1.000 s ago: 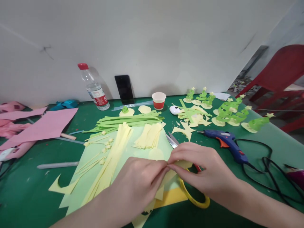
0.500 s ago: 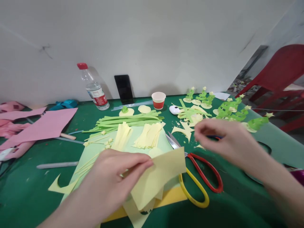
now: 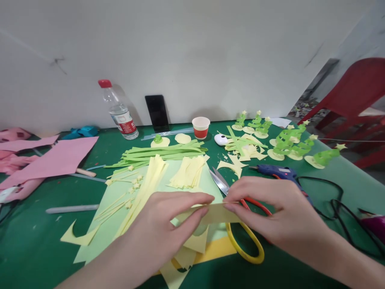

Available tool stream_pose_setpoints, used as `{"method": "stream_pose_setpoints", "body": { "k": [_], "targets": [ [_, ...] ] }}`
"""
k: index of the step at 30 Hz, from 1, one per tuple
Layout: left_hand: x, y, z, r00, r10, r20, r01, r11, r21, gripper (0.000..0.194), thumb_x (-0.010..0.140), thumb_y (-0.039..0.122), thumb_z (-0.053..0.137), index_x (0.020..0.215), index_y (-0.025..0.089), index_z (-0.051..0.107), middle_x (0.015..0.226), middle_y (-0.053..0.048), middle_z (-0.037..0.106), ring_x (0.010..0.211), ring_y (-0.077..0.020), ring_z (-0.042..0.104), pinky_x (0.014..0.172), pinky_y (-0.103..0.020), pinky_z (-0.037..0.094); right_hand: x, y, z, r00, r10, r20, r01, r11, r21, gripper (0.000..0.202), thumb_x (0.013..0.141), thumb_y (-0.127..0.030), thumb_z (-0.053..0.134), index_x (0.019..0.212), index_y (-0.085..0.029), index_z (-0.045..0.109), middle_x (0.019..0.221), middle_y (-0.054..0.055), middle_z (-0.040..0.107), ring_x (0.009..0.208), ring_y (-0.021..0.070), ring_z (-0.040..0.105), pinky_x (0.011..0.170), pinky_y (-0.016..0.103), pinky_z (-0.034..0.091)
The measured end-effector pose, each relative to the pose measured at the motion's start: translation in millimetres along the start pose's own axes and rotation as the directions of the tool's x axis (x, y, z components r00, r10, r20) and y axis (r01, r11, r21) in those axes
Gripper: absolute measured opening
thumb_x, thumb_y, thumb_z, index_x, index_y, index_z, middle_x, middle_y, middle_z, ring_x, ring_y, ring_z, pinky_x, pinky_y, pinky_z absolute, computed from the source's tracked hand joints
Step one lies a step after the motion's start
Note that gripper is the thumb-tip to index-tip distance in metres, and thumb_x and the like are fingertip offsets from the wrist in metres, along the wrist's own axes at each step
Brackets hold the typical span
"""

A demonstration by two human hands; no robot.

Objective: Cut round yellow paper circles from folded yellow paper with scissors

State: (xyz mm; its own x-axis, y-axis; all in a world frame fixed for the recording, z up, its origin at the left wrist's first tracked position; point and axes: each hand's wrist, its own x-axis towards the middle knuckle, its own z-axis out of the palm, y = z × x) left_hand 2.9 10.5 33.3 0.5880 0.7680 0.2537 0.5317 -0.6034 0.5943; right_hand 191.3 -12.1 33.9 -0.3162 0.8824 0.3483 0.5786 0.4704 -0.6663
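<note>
A pale yellow paper piece (image 3: 219,213) is pinched between my left hand (image 3: 171,224) and my right hand (image 3: 270,204), its top edge between the fingertips of both. Just beyond my right hand lie the scissors (image 3: 221,184), with one red and one yellow handle; my right fingers partly hide the red one. Under and beyond my left hand is a light green sheet (image 3: 104,222) bearing long yellow strips (image 3: 144,186), a stack of short yellow strips (image 3: 188,171) and thin stems with small stars (image 3: 136,185).
Green strips (image 3: 162,152), a bottle (image 3: 122,116), a phone (image 3: 157,113) and a paper cup (image 3: 201,127) stand or lie toward the wall. On the right are green spiral trees (image 3: 282,140) and a blue glue gun (image 3: 276,171) with its cord. Pink paper (image 3: 57,156) lies left.
My right hand has moved left and down onto the yellow paper, uncovering the glue gun. The paper, held by my left hand before, has turned nearly edge-on.
</note>
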Motion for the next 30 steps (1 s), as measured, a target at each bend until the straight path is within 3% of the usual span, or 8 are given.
{"method": "stream_pose_setpoints", "body": {
  "k": [4,10,14,18,23,25,27,30],
  "targets": [
    [-1.1,1.5,8.6,0.998,0.069,0.002,-0.069,0.995,-0.075,0.019,0.082,0.013,0.049,0.084,0.021,0.067,0.076,0.004,0.072,0.060,-0.0091,0.065,0.061,-0.013,0.050,-5.8,2.7,11.9,1.000,-0.017,-0.019,0.018,0.999,0.040,0.016,0.073,-0.007,0.053,0.062,-0.015,0.062,0.061,0.001,0.066,0.056,0.0098,0.061,0.052,0.016,0.046],
    [-3.5,-1.5,9.5,0.997,0.071,0.032,-0.071,0.997,0.013,0.018,0.081,0.013,0.050,0.074,0.017,0.066,0.060,0.003,0.067,0.047,-0.0073,0.057,0.047,-0.013,0.043,-5.4,4.5,19.0,0.998,-0.052,-0.046,0.054,0.997,0.046,0.018,0.075,-0.007,0.053,0.061,-0.014,0.063,0.059,0.002,0.066,0.053,0.0109,0.061,0.050,0.017,0.046],
    [2.7,-7.3,0.2,0.993,-0.091,0.077,0.093,0.995,-0.026,0.018,0.079,0.018,0.053,0.070,0.021,0.068,0.066,0.005,0.070,0.051,-0.0098,0.061,0.048,-0.015,0.044,-0.5,0.7,5.8,0.996,-0.062,-0.064,0.064,0.998,0.023,0.020,0.073,-0.004,0.054,0.059,-0.014,0.064,0.058,0.002,0.067,0.054,0.0107,0.062,0.051,0.016,0.048],
    [13.6,-21.2,-12.4,0.960,-0.269,0.075,0.274,0.959,-0.076,0.015,0.076,0.027,0.057,0.070,0.024,0.070,0.070,0.006,0.072,0.060,-0.0136,0.065,0.053,-0.018,0.048,-0.7,1.0,-22.2,0.994,-0.015,-0.104,0.012,1.000,-0.029,0.019,0.071,-0.009,0.057,0.056,-0.019,0.063,0.058,-0.001,0.067,0.052,0.0105,0.061,0.047,0.015,0.048],
    [25.8,-44.6,-25.8,0.891,-0.448,-0.069,0.443,0.893,-0.077,0.016,0.073,0.034,0.060,0.067,0.022,0.069,0.072,0.000,0.072,0.074,-0.0203,0.066,0.063,-0.025,0.051,-6.0,15.1,-54.1,0.933,0.117,-0.339,-0.143,0.988,-0.054,0.013,0.070,-0.027,0.065,0.058,-0.027,0.063,0.063,-0.003,0.066,0.058,0.0145,0.060,0.049,0.022,0.046],
    [29.0,-49.0,-25.8,0.895,-0.439,-0.074,0.429,0.895,-0.120,0.023,0.079,0.038,0.052,0.077,0.020,0.067,0.079,-0.002,0.072,0.077,-0.0202,0.066,0.065,-0.027,0.052,-2.9,20.5,-57.4,0.957,0.178,-0.227,-0.185,0.983,-0.010,0.013,0.071,-0.032,0.064,0.059,-0.026,0.064,0.063,-0.001,0.066,0.058,0.0157,0.059,0.049,0.024,0.045],
    [30.3,-49.6,-20.7,0.929,-0.367,-0.033,0.358,0.920,-0.159,0.031,0.085,0.039,0.040,0.091,0.018,0.062,0.090,-0.005,0.070,0.080,-0.0187,0.066,0.067,-0.027,0.054,3.3,24.0,-54.9,0.974,0.227,0.011,-0.227,0.973,0.043,0.017,0.073,-0.036,0.062,0.062,-0.024,0.065,0.062,0.001,0.064,0.055,0.0149,0.056,0.046,0.024,0.042],
    [28.6,-49.5,-5.1,0.964,-0.243,0.106,0.255,0.960,-0.119,0.030,0.087,0.032,0.036,0.096,0.020,0.061,0.097,-0.004,0.068,0.084,-0.0182,0.064,0.068,-0.028,0.054,13.0,28.3,-47.5,0.933,0.267,0.241,-0.280,0.960,0.024,0.022,0.077,-0.038,0.056,0.067,-0.021,0.064,0.052,-0.001,0.054,0.045,0.0101,0.043,0.041,0.023,0.031]
  ]
}}
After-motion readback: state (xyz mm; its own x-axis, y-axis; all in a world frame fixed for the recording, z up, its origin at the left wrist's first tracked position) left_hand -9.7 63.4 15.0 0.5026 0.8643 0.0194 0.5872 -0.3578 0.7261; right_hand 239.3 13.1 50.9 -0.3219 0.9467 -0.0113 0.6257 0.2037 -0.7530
